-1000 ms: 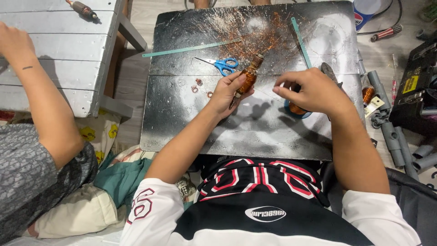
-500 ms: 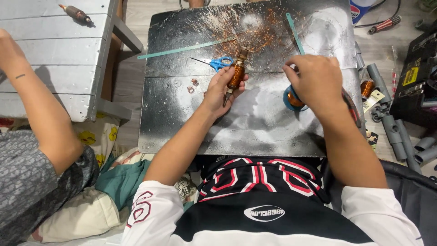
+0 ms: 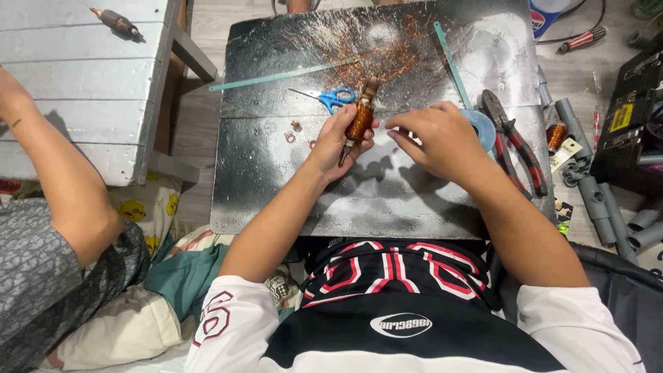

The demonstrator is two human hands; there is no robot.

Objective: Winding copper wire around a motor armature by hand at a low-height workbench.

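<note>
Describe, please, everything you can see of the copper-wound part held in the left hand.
The copper-wound part is a small motor armature: a cylinder wrapped in orange-brown copper wire, with a thin metal shaft poking out at both ends. It stands nearly upright, tilted slightly, above the dark metal sheet. The left hand grips its lower half; the right hand reaches toward it.

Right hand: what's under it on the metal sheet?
A blue tape roll sticks out from under the right hand, lying on the metal sheet beside the red-handled pliers. The hand covers the rest of the roll and anything else beneath it.
</note>
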